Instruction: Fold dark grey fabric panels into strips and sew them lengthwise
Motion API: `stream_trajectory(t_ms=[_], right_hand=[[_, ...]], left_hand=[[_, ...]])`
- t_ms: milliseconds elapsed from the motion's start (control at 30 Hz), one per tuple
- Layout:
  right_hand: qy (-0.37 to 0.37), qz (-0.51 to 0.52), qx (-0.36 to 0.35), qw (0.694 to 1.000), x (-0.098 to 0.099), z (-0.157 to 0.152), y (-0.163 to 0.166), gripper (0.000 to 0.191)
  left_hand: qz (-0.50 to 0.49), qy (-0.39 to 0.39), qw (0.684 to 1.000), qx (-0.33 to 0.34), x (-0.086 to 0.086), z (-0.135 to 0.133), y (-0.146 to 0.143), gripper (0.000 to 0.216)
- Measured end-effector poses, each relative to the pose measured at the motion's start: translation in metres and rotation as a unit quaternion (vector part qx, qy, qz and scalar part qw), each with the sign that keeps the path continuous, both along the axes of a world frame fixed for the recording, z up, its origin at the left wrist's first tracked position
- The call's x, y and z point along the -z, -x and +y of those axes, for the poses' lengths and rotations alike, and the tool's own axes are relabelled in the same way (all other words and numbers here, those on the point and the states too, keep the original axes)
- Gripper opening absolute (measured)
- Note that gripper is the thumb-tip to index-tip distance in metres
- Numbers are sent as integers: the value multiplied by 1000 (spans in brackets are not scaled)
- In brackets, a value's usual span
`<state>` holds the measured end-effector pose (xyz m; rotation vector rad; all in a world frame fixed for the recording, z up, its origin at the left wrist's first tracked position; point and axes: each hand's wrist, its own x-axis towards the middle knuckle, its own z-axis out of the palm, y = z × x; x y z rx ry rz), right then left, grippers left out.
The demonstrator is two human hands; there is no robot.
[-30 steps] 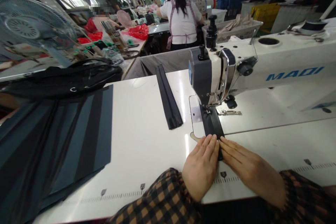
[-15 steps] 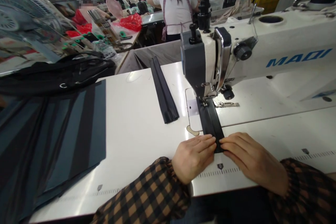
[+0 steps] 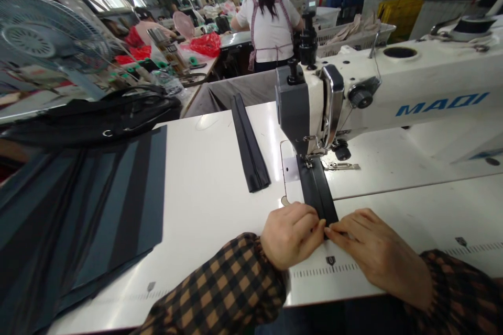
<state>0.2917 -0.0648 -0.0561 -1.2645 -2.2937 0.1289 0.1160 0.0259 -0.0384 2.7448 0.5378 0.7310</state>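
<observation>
A black strip (image 3: pixel 316 188) with a seam along its middle lies under the presser foot (image 3: pixel 309 163) of a white sewing machine (image 3: pixel 436 99). Its near end runs to my two hands, which almost touch each other. Thumb and fingers of my left hand (image 3: pixel 294 234) pinch the strip's left edge at that end. On the other side, my right hand (image 3: pixel 377 251) has its fingertips closed on the right edge. A second black strip (image 3: pixel 251 149), also seamed along its length, rests on the table left of the machine head, away from both hands.
Dark sheet pieces (image 3: pixel 129 193) are layered on the table's left side, with a black bag (image 3: pixel 98 115) behind them. A fan (image 3: pixel 35 36) stands at far left. Beyond the table a person in an apron (image 3: pixel 271 26) faces away.
My left fingers have curled from lying flat on the strip into a pinch at its near end. My right fingertips have drawn in toward the same end. The whole view has shifted slightly.
</observation>
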Motion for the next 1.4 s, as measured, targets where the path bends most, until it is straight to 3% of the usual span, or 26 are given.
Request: stream_trajectory(t_ms=[167,300,467,833,1400], right_hand=[[1,16,8,1000,-2,1,4,32],[-2,31,15,999,-4,1,6,31],[-5,30,27,999,-5,2,8,28],[-6,10,21,1000,-6,5,9,26],[-47,-109,46,992,0,62,-6,21]], left_hand=[[112,-20,993,-32,-6,14,-17,34],[169,-50,984,-16,-5,16,-14,33],[165,-58,985,-5,-2,16,-7,32],[134,24,990,25,1,22,6,31],[109,29,993,28,10,57,2,27]])
